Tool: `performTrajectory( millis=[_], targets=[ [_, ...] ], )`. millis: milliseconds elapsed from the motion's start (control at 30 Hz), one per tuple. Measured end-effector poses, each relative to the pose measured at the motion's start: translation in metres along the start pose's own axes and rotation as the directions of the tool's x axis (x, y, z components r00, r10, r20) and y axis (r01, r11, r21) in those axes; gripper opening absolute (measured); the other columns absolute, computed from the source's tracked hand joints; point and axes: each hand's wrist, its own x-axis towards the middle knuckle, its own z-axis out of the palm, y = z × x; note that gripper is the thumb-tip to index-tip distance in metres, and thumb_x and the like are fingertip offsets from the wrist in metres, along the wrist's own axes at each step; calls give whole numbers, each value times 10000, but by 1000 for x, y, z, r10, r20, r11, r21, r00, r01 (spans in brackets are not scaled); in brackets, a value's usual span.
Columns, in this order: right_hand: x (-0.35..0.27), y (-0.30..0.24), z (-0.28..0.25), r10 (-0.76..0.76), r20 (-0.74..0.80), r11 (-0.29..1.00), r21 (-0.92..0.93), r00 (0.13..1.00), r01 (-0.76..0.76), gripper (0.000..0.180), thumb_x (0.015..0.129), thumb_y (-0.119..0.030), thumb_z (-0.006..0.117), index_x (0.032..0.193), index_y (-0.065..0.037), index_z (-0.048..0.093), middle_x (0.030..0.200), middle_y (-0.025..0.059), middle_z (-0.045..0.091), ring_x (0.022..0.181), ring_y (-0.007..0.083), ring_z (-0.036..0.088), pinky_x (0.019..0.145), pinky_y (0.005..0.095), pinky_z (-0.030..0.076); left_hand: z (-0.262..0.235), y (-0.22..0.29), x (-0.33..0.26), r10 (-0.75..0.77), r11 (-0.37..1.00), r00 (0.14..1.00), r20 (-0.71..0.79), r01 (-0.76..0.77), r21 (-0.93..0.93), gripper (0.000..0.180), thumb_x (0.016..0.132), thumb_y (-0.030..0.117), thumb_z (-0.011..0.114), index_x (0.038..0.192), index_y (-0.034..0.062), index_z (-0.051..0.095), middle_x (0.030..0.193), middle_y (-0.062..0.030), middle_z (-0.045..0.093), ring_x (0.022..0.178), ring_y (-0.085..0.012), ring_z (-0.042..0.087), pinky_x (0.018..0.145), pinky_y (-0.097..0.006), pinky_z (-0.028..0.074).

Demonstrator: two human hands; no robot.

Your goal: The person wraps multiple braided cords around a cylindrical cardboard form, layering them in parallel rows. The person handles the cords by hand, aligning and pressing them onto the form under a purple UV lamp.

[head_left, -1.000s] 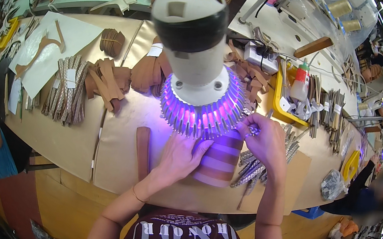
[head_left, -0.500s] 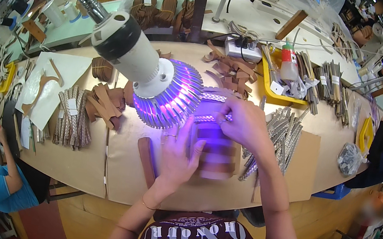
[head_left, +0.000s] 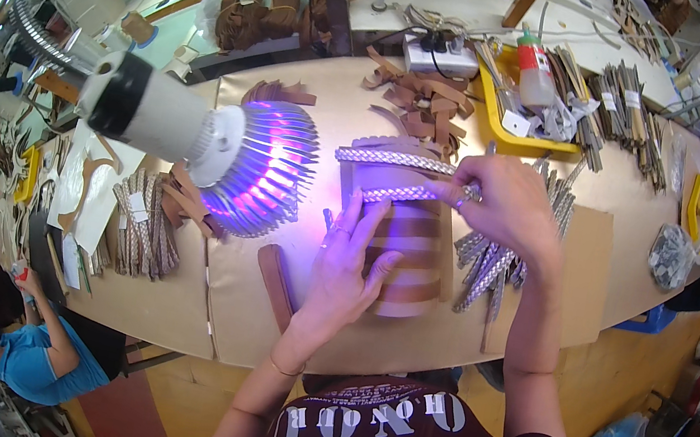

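Note:
My left hand lies with fingers stretched out at the left side of a striped brown and pale panel. Its fingertips touch the near end of a silvery braided strip that runs across the panel. Closed in a pinch, my right hand grips this strip near its right end; the fingers partly hide that end. A second braided strip lies along the panel's far side, its right end close to my right fingers. Purple light falls on the panel and my left hand.
A finned lamp glowing purple hangs left of my hands. Loose braided strips lie to the right, brown strap pieces beyond. A yellow tray holds a bottle. Another person in blue is at far left.
The lamp now appears farther left, uncovering the panel's left side and both braided strips. My right hand has shifted right along the strip. My left hand stays by the panel's left side.

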Motion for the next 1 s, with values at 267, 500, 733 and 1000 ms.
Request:
performTrajectory(
  millis=[267,500,733,1000],
  targets=[
    [-5,28,17,-11,-57,968,250,998,25,474,860,-480,705,760,-17,704,550,106,542,500,238,502,531,371,404,-12,9,7,12,987,989,146,-35,157,640,948,474,569,1490,174,410,1487,-371,301,1311,-522,410,1111,-563,323],
    [-5,35,30,54,5,943,330,999,-52,454,870,-455,711,780,-10,701,529,81,523,488,186,470,508,341,384,-20,16,11,-64,985,973,221,26,172,650,935,452,599,1485,165,404,1489,-379,289,1290,-536,419,1110,-556,323],
    [-4,44,61,69,-5,901,430,998,-60,422,884,-427,712,826,-10,681,601,91,579,535,184,503,546,346,425,-22,16,12,-56,985,970,235,16,170,666,922,453,623,1477,151,413,1503,-374,267,1305,-537,402,1103,-539,334],
    [-9,38,76,139,-55,883,458,989,-99,402,905,-407,695,838,-14,642,641,101,600,576,217,552,602,365,468,-22,15,10,-54,989,974,220,23,144,659,917,439,640,1465,134,434,1513,-361,266,1325,-526,390,1110,-532,326]
  ],
)
